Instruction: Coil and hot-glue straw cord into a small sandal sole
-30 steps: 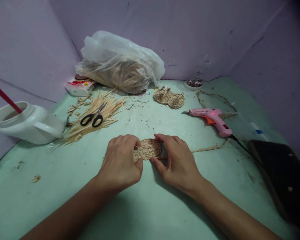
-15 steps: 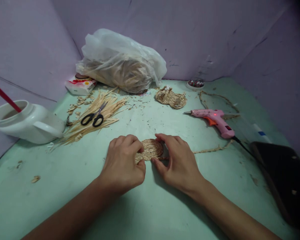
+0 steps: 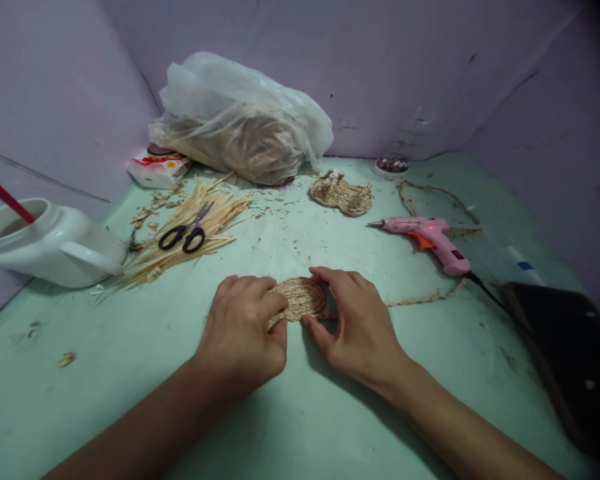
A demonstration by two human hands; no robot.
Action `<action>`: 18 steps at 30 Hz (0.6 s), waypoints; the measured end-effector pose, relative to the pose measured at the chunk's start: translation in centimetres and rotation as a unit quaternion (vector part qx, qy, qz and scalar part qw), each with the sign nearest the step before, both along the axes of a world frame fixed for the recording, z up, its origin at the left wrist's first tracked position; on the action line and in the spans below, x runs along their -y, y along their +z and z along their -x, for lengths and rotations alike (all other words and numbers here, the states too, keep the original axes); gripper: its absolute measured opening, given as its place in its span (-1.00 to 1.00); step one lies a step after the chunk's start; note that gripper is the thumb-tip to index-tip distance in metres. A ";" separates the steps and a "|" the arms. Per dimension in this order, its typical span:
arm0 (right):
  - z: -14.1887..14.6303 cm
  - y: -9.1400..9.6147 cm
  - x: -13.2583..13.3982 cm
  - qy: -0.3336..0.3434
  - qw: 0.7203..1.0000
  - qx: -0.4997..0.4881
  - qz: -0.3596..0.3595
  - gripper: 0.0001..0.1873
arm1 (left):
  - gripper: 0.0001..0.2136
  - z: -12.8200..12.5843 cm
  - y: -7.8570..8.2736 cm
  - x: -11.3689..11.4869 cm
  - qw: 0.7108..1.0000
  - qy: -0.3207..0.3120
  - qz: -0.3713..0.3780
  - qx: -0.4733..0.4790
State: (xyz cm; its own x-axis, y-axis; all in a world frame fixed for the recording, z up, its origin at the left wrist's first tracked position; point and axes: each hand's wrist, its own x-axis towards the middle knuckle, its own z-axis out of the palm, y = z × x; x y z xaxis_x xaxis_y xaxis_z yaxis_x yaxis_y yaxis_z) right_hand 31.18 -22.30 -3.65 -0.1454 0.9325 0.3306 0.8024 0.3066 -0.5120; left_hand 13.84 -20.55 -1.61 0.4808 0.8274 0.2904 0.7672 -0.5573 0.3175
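A flat coil of braided straw cord (image 3: 300, 297) lies on the table between my hands, its left part hidden. My left hand (image 3: 247, 327) is closed on the coil's left end, thumb and fingers bent over it. Around the right edge curve the thumb and forefinger of my right hand (image 3: 357, 320), gripping the coil from its near and far sides. From under the right hand a loose tail of the cord (image 3: 420, 300) runs right across the table toward the glue gun (image 3: 425, 237), which is pink with a lit red light.
Black-handled scissors (image 3: 183, 238) rest on loose straw strips (image 3: 215, 220) at the left. Beside them lies a white jug (image 3: 60, 243) with a red stick. Behind are a plastic bag (image 3: 250, 127), a small box (image 3: 159, 170) and a finished-looking woven piece (image 3: 343, 195). A dark phone-like slab (image 3: 565, 360) lies right.
My left hand has shifted slightly left and its fingers lie a little flatter over the coil. My right hand and the coil have hardly moved.
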 end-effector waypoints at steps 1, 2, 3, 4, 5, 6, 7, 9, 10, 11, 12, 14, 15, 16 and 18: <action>0.0 0.0 0.0 0.000 1.000 0.000 0.000 -0.46 | -0.86 0.0 -0.1 0.0 1.000 0.000 -0.005 0.002; 0.0 0.0 0.0 0.000 1.000 0.001 0.000 -0.46 | -0.86 0.1 -0.2 0.0 1.000 0.001 -0.009 0.004; 0.0 0.0 0.0 0.000 1.000 0.001 0.000 -0.45 | -0.86 0.1 -0.3 0.0 1.000 0.000 -0.013 0.006; 0.0 0.0 0.0 0.000 1.000 0.000 0.000 -0.45 | -0.85 0.2 -0.4 0.0 1.000 -0.002 -0.016 0.007; 0.0 0.1 0.0 0.000 1.000 0.000 -0.001 -0.45 | -0.84 0.3 -0.5 0.0 1.000 -0.005 -0.017 0.007; 0.0 0.1 0.0 0.001 1.000 -0.001 -0.001 -0.45 | -0.83 0.3 -0.5 0.0 1.000 -0.008 -0.017 0.005; 0.0 0.1 0.0 0.002 1.000 -0.002 -0.001 -0.45 | -0.82 0.3 -0.5 0.1 1.000 -0.010 -0.017 0.000; 0.0 0.1 0.0 0.002 1.000 -0.004 -0.001 -0.46 | -0.81 0.3 -0.4 0.3 1.000 -0.013 -0.017 -0.019; 0.0 0.1 0.0 0.002 1.000 -0.003 0.000 -0.46 | -0.80 0.2 -0.3 0.4 0.999 -0.015 -0.018 -0.033; 0.0 0.1 0.0 0.002 1.000 -0.003 0.001 -0.46 | -0.78 0.1 -0.1 0.4 0.998 -0.017 -0.018 -0.049; 0.0 0.1 0.0 0.002 1.000 -0.002 0.001 -0.46 | -0.77 0.0 0.0 0.5 0.998 -0.021 -0.016 -0.064; 0.0 0.1 0.0 -0.001 1.000 -0.001 -0.001 -0.46 | -0.75 -0.1 0.4 0.4 0.996 -0.027 -0.002 -0.083; 0.0 0.2 0.0 -0.001 1.000 -0.001 -0.002 -0.46 | -0.75 -0.2 0.5 0.4 0.996 -0.028 0.009 -0.085; 0.1 0.2 -0.1 -0.002 1.000 -0.002 -0.003 -0.46 | -0.75 -0.2 0.6 0.3 0.996 -0.029 0.019 -0.080; 0.1 0.2 -0.2 -0.003 1.000 -0.001 -0.004 -0.46 | -0.77 -0.2 0.6 0.1 0.997 -0.028 0.032 -0.061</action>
State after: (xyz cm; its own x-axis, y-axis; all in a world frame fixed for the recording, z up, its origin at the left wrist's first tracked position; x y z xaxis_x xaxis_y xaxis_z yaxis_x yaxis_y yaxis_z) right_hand 31.08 -22.14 -3.48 -0.1392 0.9305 0.3387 0.8032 0.3062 -0.5110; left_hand 14.03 -20.69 -1.06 0.5560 0.8127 0.1744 0.7699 -0.5826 0.2603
